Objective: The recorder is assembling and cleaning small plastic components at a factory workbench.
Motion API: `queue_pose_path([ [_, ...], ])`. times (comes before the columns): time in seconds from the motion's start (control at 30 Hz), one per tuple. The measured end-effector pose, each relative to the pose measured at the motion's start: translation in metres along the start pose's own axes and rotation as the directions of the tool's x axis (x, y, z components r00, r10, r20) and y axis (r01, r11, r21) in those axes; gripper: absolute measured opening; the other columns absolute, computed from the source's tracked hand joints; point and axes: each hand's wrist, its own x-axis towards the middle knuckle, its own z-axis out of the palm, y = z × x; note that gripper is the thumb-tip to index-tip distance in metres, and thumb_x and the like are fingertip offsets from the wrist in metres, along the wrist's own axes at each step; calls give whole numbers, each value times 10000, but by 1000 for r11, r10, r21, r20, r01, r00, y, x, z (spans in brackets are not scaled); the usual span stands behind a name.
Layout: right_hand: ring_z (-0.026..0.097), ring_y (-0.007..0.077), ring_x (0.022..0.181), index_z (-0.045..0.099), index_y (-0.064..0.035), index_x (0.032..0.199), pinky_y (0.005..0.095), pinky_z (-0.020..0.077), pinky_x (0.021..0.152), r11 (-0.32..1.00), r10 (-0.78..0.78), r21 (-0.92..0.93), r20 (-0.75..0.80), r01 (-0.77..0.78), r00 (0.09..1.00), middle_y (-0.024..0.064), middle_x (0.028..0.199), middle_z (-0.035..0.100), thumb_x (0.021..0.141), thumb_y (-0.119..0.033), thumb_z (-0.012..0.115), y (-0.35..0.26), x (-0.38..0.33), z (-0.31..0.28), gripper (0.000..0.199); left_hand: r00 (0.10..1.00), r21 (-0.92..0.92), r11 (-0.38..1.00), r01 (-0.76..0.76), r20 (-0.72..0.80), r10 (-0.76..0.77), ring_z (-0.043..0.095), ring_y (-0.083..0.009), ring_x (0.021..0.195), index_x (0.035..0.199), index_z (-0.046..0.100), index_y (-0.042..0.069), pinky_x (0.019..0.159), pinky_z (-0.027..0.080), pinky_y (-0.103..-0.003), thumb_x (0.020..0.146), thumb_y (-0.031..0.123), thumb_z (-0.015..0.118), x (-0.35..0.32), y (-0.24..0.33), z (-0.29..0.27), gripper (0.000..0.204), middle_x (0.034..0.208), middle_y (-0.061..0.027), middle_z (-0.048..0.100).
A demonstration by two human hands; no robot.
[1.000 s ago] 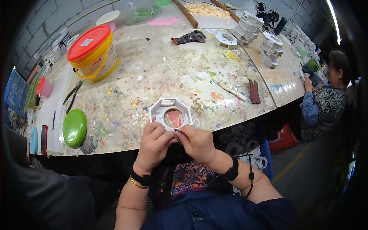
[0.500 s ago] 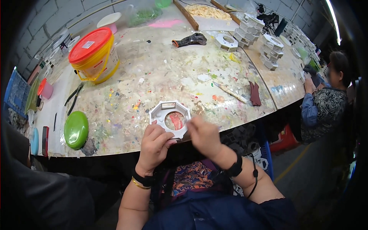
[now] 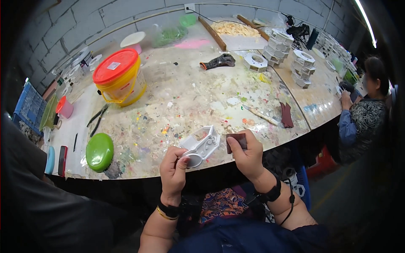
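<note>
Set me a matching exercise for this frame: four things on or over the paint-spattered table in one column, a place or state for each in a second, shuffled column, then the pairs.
Things:
1. white octagonal frame
2. small brown block
3. green oval lid
4. yellow bucket with a red lid

Places or states:
A. standing upright at the far left of the table
B. held tilted in the left hand
C. lying flat near the table's front edge, left of both hands
D. pinched in the right hand

Pairs: 1-B, 2-D, 3-C, 4-A
</note>
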Motion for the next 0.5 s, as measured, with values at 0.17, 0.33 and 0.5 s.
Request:
queue_pose_path([
  [0.17, 531, 50, 556, 539, -1, 924, 199, 408, 493, 999, -23, 22, -13, 23, 1000, 21, 691, 606, 920, -47, 591, -13, -8, -2, 69, 998, -332, 943, 39, -41, -56, 466, -84, 717, 918, 584, -31, 652, 375, -214, 948, 174, 568, -6, 15, -1, 208, 838, -30, 537],
  [0.33, 544, 57, 572, 540, -4, 925, 199, 428, 515, 998, -31, 59, 10, 31, 999, 23, 701, 604, 923, -57, 593, -30, -14, -8, 75, 998, -376, 926, -31, -54, 12, 484, -102, 719, 924, 575, -28, 631, 395, -224, 943, 209, 584, -10, 28, -2, 237, 853, -46, 540],
  [0.5, 582, 71, 634, 534, 10, 968, 203, 461, 559, 964, -139, 252, 194, 87, 971, 42, 731, 617, 897, 26, 588, -38, -10, 3, 90, 997, -416, 909, 23, -57, -52, 522, -93, 720, 920, 569, -16, 648, 432, -213, 896, 152, 659, -18, 32, 8, 192, 864, -37, 533],
])
